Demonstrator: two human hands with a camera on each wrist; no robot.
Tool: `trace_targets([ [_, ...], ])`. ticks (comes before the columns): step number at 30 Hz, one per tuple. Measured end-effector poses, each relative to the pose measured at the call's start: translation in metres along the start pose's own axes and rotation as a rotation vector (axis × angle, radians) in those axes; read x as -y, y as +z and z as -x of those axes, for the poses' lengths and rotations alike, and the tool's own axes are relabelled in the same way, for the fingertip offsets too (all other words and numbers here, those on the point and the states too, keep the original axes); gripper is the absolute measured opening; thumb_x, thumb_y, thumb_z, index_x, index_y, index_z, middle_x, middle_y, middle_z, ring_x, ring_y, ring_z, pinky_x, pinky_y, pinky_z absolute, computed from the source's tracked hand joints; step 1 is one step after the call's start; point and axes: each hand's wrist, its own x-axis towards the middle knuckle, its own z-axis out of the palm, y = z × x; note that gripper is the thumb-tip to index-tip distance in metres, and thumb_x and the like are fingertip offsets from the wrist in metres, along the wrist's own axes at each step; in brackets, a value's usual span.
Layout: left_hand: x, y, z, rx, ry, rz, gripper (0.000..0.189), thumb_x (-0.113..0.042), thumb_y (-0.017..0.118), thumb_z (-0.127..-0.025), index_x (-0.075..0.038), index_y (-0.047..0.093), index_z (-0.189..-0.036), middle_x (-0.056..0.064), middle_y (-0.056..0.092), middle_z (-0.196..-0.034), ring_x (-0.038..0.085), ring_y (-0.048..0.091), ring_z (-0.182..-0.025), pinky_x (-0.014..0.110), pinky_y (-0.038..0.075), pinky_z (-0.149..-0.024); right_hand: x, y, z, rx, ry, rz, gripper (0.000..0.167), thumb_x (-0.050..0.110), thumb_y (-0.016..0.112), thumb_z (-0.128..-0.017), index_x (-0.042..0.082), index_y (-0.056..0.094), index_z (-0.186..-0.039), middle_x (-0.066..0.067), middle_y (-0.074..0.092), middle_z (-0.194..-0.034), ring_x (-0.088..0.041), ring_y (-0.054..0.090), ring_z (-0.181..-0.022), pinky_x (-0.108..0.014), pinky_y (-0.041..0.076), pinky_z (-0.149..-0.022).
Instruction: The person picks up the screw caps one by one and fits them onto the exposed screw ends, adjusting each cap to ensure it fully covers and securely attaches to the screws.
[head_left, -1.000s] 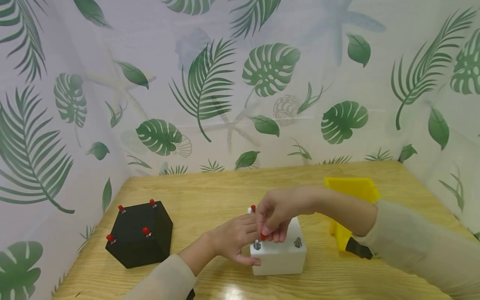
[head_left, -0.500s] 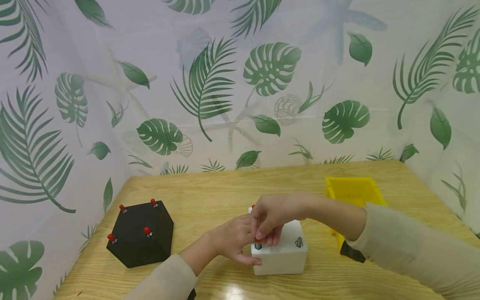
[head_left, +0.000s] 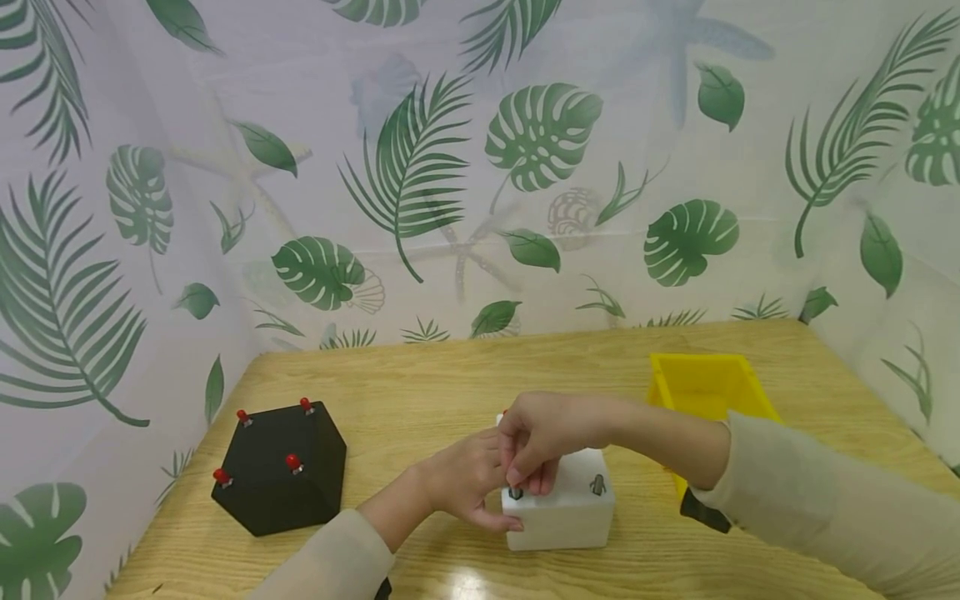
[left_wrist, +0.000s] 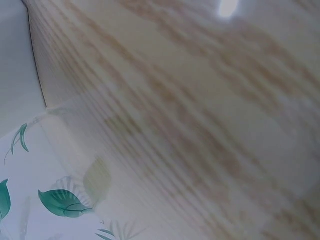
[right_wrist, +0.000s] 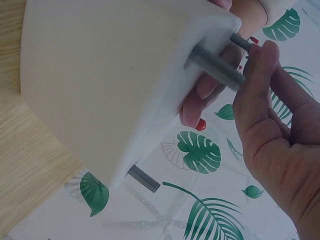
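A white box [head_left: 558, 529] with upright threaded bolts rests on the table. My left hand [head_left: 465, 479] holds its left side, thumb against the front face. Above the front-left bolt [head_left: 516, 493], my right hand [head_left: 543, 433] pinches a small red cap with thumb and forefinger; the fingers now hide the cap in the head view. A bare front-right bolt [head_left: 597, 484] stands beside it, large in the right wrist view, where another bare bolt [right_wrist: 145, 179] shows lower down. One red cap [head_left: 505, 412] peeks out at the box's back-left corner. The left wrist view shows no hand.
A black box [head_left: 281, 467] with red-capped bolts stands on the table at the left. At the right is a yellow bin [head_left: 701, 360], partly behind the right forearm. A leaf-patterned cloth [head_left: 450, 208] hangs around the wooden table [head_left: 420, 392].
My right hand has come down and slightly left with the red cap, from beside the front-left bolt onto its top. The left hand and white box stay almost still.
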Motion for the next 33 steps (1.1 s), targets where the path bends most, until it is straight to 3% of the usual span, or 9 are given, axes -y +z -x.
trace_targets([
  [12, -0.001, 0.0, 0.001, 0.002, -0.004, 0.017, 0.044, -0.042, 0.076, -0.073, -0.012, 0.062, -0.101, -0.002, 0.062, -0.1, 0.007, 0.055, -0.096, 0.024, 0.042, -0.097, -0.002, 0.009, 0.0, -0.071, 0.014, 0.072, 0.01, -0.003, 0.068, -0.081, 0.001, 0.062, -0.075, -0.008, 0.065, -0.067, -0.013, 0.061, -0.052, -0.029, 0.056, -0.054],
  [20, -0.001, -0.001, 0.0, -0.009, 0.001, 0.009, 0.046, -0.042, 0.077, -0.072, -0.011, 0.061, -0.102, -0.002, 0.062, -0.1, 0.008, 0.055, -0.096, 0.024, 0.043, -0.096, -0.005, 0.006, -0.001, -0.07, -0.001, 0.063, 0.01, -0.002, 0.07, -0.081, 0.002, 0.063, -0.075, -0.007, 0.067, -0.068, -0.012, 0.062, -0.052, -0.027, 0.055, -0.052],
  [33, -0.001, -0.002, 0.0, 0.018, -0.003, -0.029, 0.062, -0.047, 0.068, -0.08, -0.002, 0.054, -0.121, 0.009, 0.059, -0.122, 0.018, 0.052, -0.118, 0.031, 0.036, -0.108, -0.009, -0.007, 0.005, -0.083, 0.02, 0.007, 0.006, 0.002, 0.065, -0.084, 0.002, 0.064, -0.079, -0.007, 0.064, -0.069, -0.013, 0.061, -0.052, -0.026, 0.055, -0.053],
])
